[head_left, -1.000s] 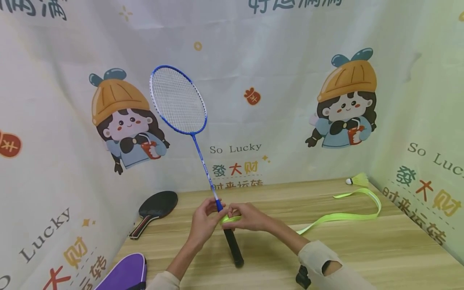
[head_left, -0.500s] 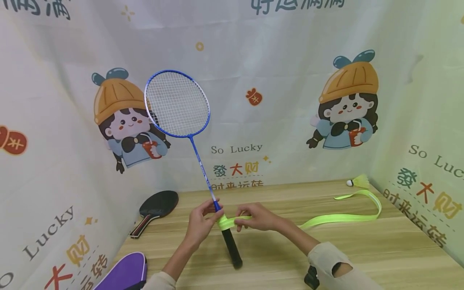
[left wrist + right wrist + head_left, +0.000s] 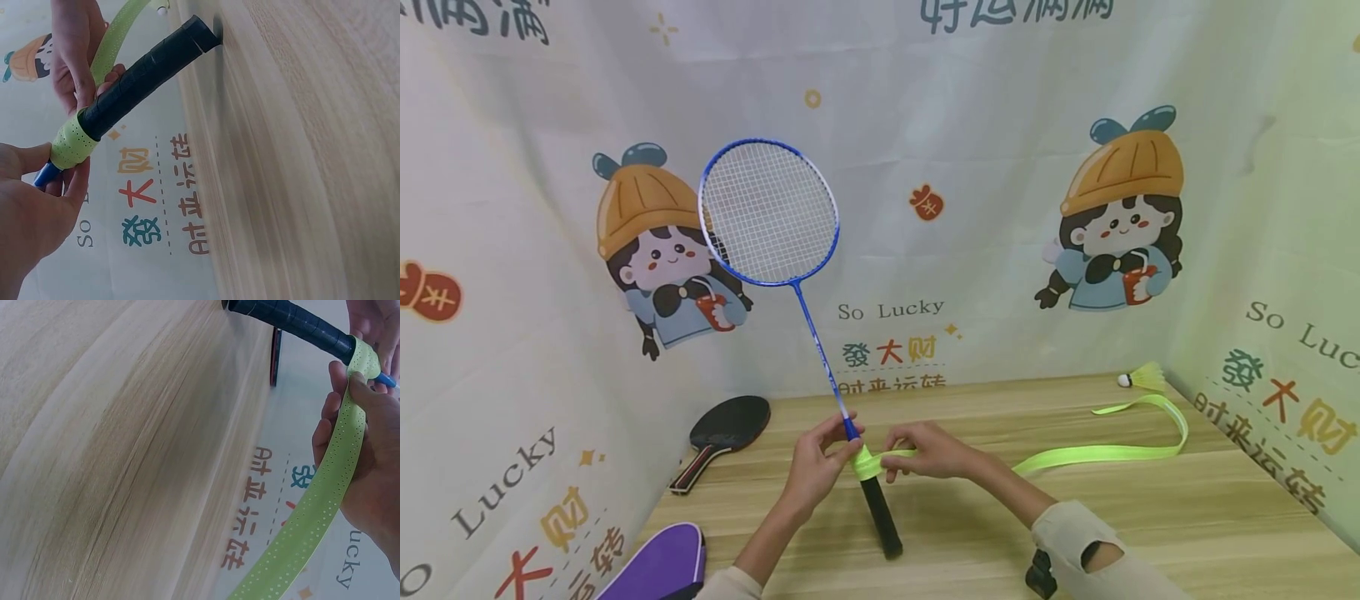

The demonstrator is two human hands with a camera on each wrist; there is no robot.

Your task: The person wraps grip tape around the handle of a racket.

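Note:
A blue and white badminton racket [image 3: 811, 333] leans up and to the left in the head view, its black handle [image 3: 150, 75] pointing down. My left hand [image 3: 812, 468] pinches the racket at the blue cone above the handle. Perforated yellow-green grip tape [image 3: 319, 494] goes round the upper end of the handle, touching my left thumb in the left wrist view. Just right of the handle, my right hand [image 3: 934, 450] pinches the tape between thumb and fingers. From there the tape's long free end trails over the table to the right.
A black table tennis bat [image 3: 730, 423] lies at the left, behind a purple case [image 3: 662, 558]. At the back right corner of the wooden table [image 3: 1150, 517] lies a yellow shuttlecock [image 3: 1142, 377]. Printed cloth [image 3: 985, 250] hangs round the back and sides.
My right hand has moved right from the handle, drawing out a short stretch of tape. The racket head has turned to face the head camera more. The last half second shows little movement.

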